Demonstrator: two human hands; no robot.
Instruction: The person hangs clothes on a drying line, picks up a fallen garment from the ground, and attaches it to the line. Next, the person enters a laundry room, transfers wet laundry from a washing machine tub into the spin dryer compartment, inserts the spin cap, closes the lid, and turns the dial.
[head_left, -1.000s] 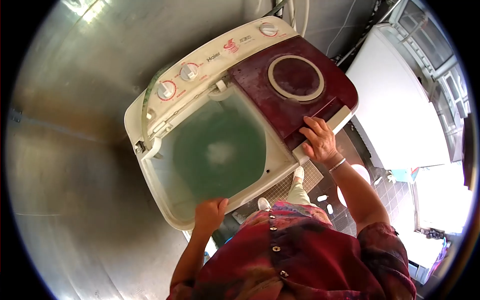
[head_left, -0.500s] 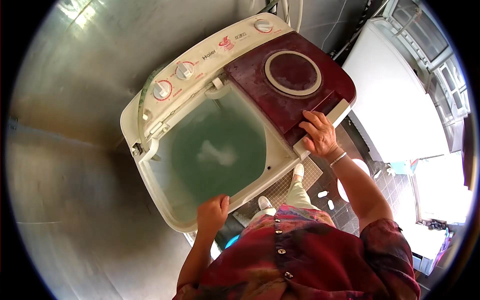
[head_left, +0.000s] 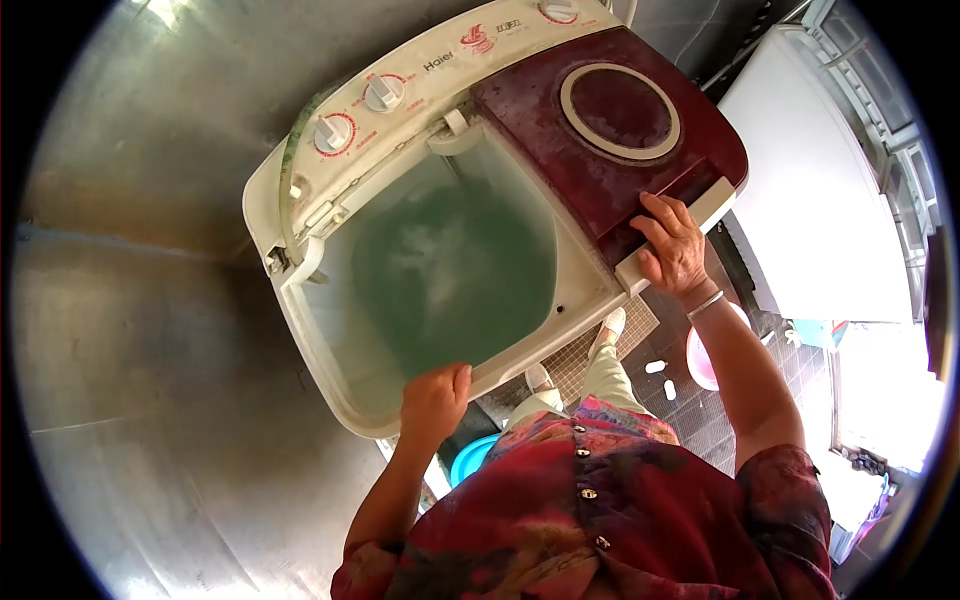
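Note:
A twin-tub washing machine [head_left: 590, 332] stands before me with its wash tub uncovered. Greenish, cloudy water [head_left: 455, 290] fills much of the tub, with a paler swirl near its middle. My left hand [head_left: 434, 405] is closed over the front rim of the wash tub, its fingertips hidden. On the right, the spin side has a dark red lid [head_left: 540, 110] that is down. My right hand [head_left: 674, 248] grips the cream front edge beside this lid, its curled fingers reaching onto the red surface.
Control knobs [head_left: 384, 93] and a hose [head_left: 290, 190] run along the machine's back panel. A metal wall [head_left: 150, 330] is at the left, and a white appliance or cabinet [head_left: 820, 170] at the right. Blue [head_left: 470, 458] and pink [head_left: 702, 360] basins are on the floor.
My view has shifted, so the machine appears higher and further right. The pale swirl in the water has changed from a compact patch to a longer streak. Both hands keep their places on the machine.

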